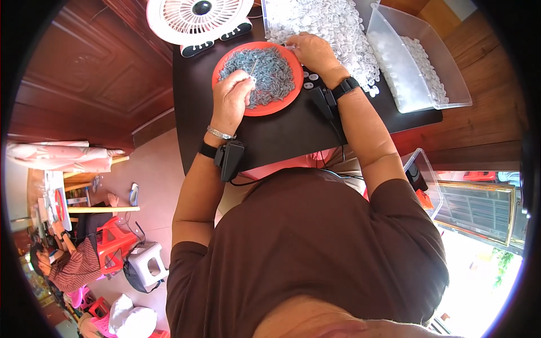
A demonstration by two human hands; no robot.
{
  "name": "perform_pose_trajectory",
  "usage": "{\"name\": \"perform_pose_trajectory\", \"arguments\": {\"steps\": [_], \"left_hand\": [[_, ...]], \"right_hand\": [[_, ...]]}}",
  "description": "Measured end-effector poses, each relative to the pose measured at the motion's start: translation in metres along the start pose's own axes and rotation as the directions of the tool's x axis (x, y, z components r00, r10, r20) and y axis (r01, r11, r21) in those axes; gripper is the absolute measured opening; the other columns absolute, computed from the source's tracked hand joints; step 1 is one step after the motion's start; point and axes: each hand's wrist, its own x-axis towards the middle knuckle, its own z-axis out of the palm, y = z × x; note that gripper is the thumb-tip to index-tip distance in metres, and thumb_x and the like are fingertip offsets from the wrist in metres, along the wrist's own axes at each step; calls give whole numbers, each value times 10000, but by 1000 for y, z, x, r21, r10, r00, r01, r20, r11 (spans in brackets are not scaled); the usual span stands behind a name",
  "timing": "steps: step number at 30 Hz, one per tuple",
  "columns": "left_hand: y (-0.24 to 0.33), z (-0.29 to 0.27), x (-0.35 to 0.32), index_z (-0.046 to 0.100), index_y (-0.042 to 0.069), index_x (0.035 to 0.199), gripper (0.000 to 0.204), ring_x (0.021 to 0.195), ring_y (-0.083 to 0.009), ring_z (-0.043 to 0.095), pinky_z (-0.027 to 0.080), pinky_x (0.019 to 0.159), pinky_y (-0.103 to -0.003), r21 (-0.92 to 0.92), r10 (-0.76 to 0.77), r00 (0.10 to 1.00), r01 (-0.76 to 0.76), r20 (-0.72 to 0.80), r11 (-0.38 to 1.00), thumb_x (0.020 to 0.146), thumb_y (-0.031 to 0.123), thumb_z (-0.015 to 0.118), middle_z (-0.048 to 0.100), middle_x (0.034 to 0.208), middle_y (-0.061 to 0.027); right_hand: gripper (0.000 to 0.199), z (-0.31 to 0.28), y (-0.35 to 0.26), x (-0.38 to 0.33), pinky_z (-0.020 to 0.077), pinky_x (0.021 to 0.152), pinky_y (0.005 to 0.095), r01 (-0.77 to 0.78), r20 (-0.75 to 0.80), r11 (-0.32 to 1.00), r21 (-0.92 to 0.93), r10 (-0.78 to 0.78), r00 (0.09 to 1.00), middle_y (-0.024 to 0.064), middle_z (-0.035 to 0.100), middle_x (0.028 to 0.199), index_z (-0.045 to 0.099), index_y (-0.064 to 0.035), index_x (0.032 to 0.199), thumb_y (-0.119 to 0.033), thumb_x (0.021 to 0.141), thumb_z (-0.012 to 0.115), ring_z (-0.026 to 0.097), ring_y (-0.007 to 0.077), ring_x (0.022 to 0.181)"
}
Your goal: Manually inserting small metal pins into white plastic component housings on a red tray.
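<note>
Over the left part of an orange-red plate (261, 111), my left hand (231, 96) is closed in a pinch. A small white piece (252, 80) shows at its fingertips, with a thin metal screw-like pin (255, 65) pointing up beside it. Heaped on the plate are many small grey screws (273, 73). My right hand (314, 53) is by the plate's upper right rim, its fingers pressed together. Whatever they hold is too small to make out. Beside and behind that hand lies a large pile of small white plastic pieces (338, 28).
A white fan (186, 34) stands at the table's far left. To the right is a clear plastic bin (400, 84) with more white pieces. A few loose pieces (308, 85) lie on the dark table (270, 141). Another person (73, 259) sits at the left near red stools (110, 248).
</note>
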Motion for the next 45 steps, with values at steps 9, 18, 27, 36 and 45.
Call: {"name": "perform_pose_trajectory", "arguments": {"steps": [9, 18, 27, 36, 45], "left_hand": [[6, 0, -2, 547, -6, 702, 221, 502, -57, 422, 334, 481, -220, 1, -15, 1000, 15, -17, 1000, 872, 134, 525, 467, 565, 6], [6, -1, 0, 568, -8, 723, 201, 505, -51, 427, 331, 476, -218, -22, -27, 998, 26, -58, 999, 874, 122, 532, 482, 563, 9], [5, -4, -1, 579, 13, 769, 213, 530, -61, 460, 345, 501, -197, -20, -58, 998, 57, -21, 998, 894, 169, 503, 511, 608, 7], [3, -5, 0, 575, 16, 784, 203, 541, -68, 471, 357, 508, -202, -115, -56, 998, 52, -29, 992, 894, 165, 493, 531, 644, -11], [4, 0, -1, 574, 5, 731, 172, 503, -60, 435, 339, 473, -212, -78, -106, 991, 100, -84, 992, 856, 119, 543, 499, 577, 3]], "right_hand": [[209, -15, -5, -1, 504, 688, 331, -95, -24, 912, 398, 114, 993, 100, 674, 857, 632, -48, 979, -190, 826, 631, 640, 228, 736], [236, -27, -50, -10, 471, 727, 215, -364, 387, 177, 914, -118, 915, 53, 670, 882, 594, -5, 1077, -131, 880, 616, 580, 78, 758], [219, -26, -62, -17, 472, 741, 213, -300, 332, 169, 939, -211, 919, 50, 660, 904, 594, 2, 1092, -64, 884, 584, 581, 73, 788], [198, -32, -79, -24, 480, 732, 220, -152, 208, 263, 953, -200, 957, 23, 644, 871, 611, 4, 1034, -33, 840, 618, 580, 81, 773], [206, -33, -78, -23, 472, 685, 196, -245, 268, 140, 959, -189, 945, 28, 645, 875, 608, 1, 1045, -26, 842, 585, 569, 61, 740]]}}
